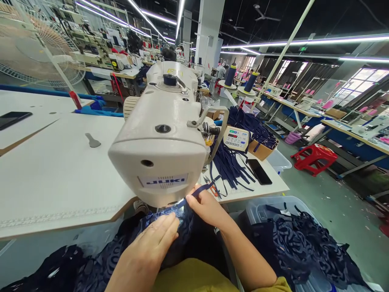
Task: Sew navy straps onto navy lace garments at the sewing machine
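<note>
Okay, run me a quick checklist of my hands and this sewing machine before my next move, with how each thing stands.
1. Left hand flat on the dark blue fabric: ok.
2. Right hand gripping the navy strap: ok, pinched between thumb and fingers.
3. Both hands safely off the needle: cannot tell, the sewing machine hides that spot.
4. Snips on the table: ok, just beyond the right hand.
5. Control panel lit: ok.
6. Panel settings: cannot tell, too small to read.

Head view, forward-down, seemingly close.
</note>
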`<state>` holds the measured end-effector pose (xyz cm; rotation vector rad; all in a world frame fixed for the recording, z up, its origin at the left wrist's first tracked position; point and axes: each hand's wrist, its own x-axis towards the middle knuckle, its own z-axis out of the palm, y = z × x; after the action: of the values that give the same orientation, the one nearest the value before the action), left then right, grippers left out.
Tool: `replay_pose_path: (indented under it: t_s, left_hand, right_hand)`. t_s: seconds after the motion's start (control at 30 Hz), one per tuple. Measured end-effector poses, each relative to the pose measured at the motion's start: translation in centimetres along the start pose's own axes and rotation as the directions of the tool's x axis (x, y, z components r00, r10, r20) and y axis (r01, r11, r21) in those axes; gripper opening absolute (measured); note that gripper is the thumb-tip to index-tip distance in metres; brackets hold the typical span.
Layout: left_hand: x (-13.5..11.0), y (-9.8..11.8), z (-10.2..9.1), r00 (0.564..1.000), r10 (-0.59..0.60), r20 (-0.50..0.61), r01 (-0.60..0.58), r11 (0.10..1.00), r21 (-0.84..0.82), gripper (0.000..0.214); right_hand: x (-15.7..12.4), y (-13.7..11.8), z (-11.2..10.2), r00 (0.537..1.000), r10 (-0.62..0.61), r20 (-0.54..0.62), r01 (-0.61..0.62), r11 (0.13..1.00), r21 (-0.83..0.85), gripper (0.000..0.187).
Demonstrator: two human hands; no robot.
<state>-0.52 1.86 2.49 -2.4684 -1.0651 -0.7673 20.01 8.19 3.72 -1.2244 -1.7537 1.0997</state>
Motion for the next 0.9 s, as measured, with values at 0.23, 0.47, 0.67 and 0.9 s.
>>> replay_pose_path:
  t_s: [0.23, 0.47, 0.67, 0.9]
  left_hand:
    - [-1.2, -0.5, 0.5, 0.995, -0.095, -0.016, 0.087, 0.959, -0.271, 0.03]
    - [-1.2, -0.6, 2.4, 0.993, -0.05, -0.11, 0.042, 0.996, -0.078, 0.034]
    - [-0.8, -0.9, 1.4, 0.998, 0.053, -0.037, -0.058, 0.988, -0.146, 0.038]
    - [-0.4, -0.7, 0.6, 0.997, 0.073, -0.026, -0.076, 0.986, -0.15, 0.048]
  right_hand:
    - [-0.3, -1.0, 0.2, 0.997, 0.018, 0.079, -0.02, 1.0, 0.022, 0.017]
    - [-0.1, -0.8, 0.2, 0.993, 0.016, 0.115, -0.027, 0.995, 0.1, 0.02]
    - [0.5, -0.6, -0.5, 0.981, 0.031, 0.19, -0.035, 0.999, 0.019, 0.024]
    - [1.1, -1.0, -1.0, 0.97, 0.041, 0.238, -0.025, 0.997, -0.069, 0.022]
